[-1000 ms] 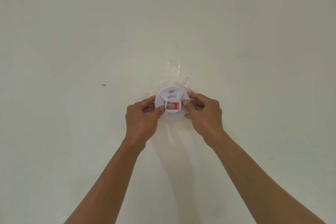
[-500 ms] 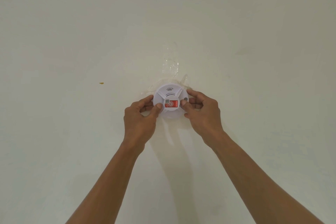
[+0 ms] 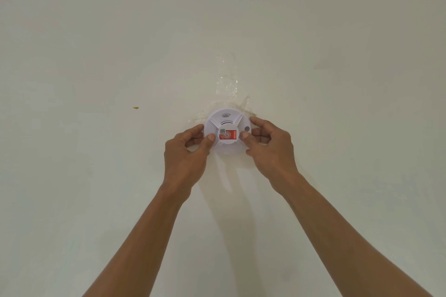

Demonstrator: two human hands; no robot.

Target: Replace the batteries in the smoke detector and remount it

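**Both hands on detector**

Left hand (image 3: 185, 152) and right hand (image 3: 270, 149) grip opposite edges of the round white plastic smoke detector (image 3: 226, 131), thumbs on its face, fingers curled round the rim. Detector sits between them, flat against off-white surface (image 3: 96, 55), red label (image 3: 228, 134) level, facing camera. Clear crinkled tape (image 3: 228, 79) beyond.

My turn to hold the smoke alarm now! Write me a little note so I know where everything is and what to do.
Left hand: grips the smoke detector's left edge, thumb on its face.
Right hand: grips the right edge, thumb by the red label.
The detector sits against the pale surface, among clear tape.
Done: cannot tell if the batteries are changed or the detector is locked on.
Left: check it holds, then let go gently.
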